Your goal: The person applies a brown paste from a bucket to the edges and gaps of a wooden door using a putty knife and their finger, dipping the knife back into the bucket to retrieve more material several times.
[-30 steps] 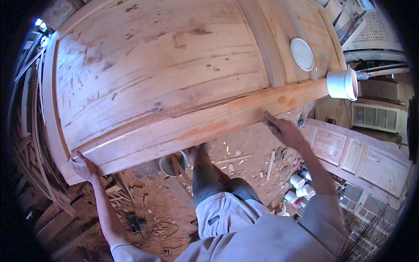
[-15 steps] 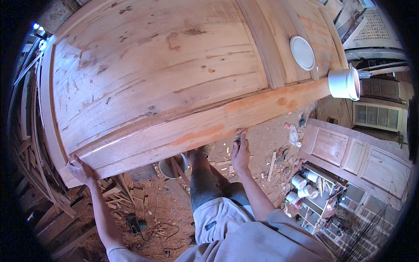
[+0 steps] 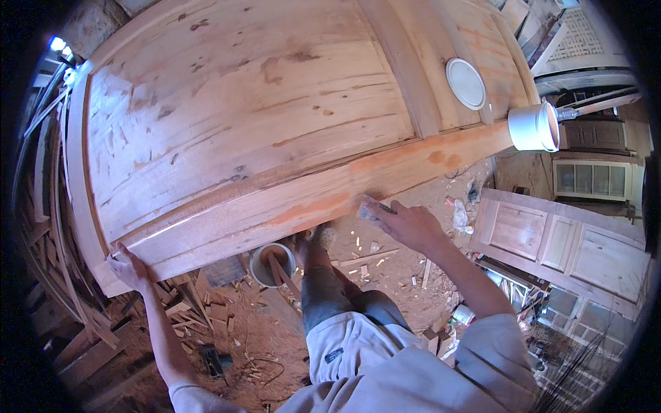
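A wooden panelled door (image 3: 227, 110) lies face up in front of the person, its long axis running from the lower left to the upper right, with a broad panel on the left and narrower ones on the right. Its near edge slants upward to the right, above a strip of floor (image 3: 389, 237) where scraps and shavings lie; that gap widens rightward. Along the near rail run orange patches (image 3: 313, 208). The left hand (image 3: 129, 268) is at the near-left corner, fingers over the edge, though whether they clench it cannot be told. The fingers of the right hand (image 3: 410, 226) grasp a small greyish piece (image 3: 370, 208), its kind unclear, close by the near edge. A white round lid (image 3: 465, 84) lies on the door's right part, and a white tub (image 3: 531, 129) sits at the right end of the near rail. Below the edge is a bucket (image 3: 256, 267) with sticks in it. Timber strips (image 3: 51, 206) crowd the left side; another panelled door (image 3: 527, 230) lies to the right. A dark tag (image 3: 334, 355) on the person's pale clothing has marks too small to read.
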{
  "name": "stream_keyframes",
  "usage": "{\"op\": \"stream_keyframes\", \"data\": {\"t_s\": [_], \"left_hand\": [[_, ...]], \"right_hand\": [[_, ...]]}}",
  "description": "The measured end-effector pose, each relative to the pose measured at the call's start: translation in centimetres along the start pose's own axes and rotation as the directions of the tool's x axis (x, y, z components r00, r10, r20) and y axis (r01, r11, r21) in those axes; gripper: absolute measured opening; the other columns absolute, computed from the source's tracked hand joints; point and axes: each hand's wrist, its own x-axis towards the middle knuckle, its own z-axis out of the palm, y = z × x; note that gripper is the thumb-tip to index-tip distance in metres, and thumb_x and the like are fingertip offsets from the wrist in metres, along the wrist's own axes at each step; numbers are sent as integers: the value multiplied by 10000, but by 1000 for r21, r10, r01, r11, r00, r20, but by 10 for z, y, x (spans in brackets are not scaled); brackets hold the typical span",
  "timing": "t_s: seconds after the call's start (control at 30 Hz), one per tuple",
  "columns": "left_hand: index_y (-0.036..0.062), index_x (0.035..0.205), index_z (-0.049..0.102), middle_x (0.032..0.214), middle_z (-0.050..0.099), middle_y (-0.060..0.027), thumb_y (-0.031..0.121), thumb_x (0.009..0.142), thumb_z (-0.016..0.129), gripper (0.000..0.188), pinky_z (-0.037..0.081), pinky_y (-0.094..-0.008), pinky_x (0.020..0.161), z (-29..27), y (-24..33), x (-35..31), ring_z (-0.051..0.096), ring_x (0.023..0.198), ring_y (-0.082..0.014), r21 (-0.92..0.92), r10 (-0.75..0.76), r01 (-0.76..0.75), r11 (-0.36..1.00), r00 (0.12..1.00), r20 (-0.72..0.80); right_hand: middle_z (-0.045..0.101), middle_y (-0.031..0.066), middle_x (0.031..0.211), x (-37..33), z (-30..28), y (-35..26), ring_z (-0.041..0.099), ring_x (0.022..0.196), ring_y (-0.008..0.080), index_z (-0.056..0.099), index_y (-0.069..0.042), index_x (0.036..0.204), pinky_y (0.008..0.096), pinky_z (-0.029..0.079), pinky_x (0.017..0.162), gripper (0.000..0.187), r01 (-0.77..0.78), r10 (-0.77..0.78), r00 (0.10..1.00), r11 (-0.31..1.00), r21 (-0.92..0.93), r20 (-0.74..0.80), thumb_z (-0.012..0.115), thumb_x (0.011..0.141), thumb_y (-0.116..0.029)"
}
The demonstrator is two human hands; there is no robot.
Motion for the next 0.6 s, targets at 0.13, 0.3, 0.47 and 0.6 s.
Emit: {"op": "stream_keyframes", "data": {"t_s": [0.13, 0.3, 0.47, 0.6], "left_hand": [[-111, 1315, 410, 1347, 433, -300, 709, 879, 366, 929, 305, -443, 1067, -4, -3, 2, 396, 1280, -393, -3, -12, 12, 1000, 999, 36], [-105, 1317, 411, 1350, 433, -291, 721, 872, 363, 939, 304, -445, 1067, -4, -10, 1, 391, 1283, -393, 4, 8, -8, 1000, 1000, 2], [-96, 1328, 404, 1358, 430, -284, 708, 883, 358, 920, 302, -441, 1072, 1, -10, 2, 385, 1291, -384, 25, 5, -5, 1000, 1000, -12], [-87, 1341, 397, 1369, 425, -274, 681, 895, 373, 889, 292, -432, 1083, -5, -2, 0, 377, 1302, -377, 11, 2, -2, 1000, 1000, -14]], "right_hand": [[606, 139, 893, 2, -4, 21, 644, 667, 324, 295, -347, 1446, 459, 544, 617, 558, 21, -16, 996, 998, -62, 82, 506, 929, -353], [616, 136, 864, -8, -10, 54, 645, 676, 325, 324, -320, 1441, 473, 538, 635, 537, -3, 7, 997, 998, -57, 73, 498, 934, -355], [589, 108, 753, -35, -7, 94, 615, 602, 269, 455, -195, 1375, 406, 508, 559, 448, 22, 6, 991, 978, 207, -135, 531, 945, -290], [600, 88, 792, -63, 19, 60, 611, 682, 232, 510, -107, 1284, 403, 511, 632, 391, -96, 332, 925, 675, 731, -185, 523, 958, -324]]}}
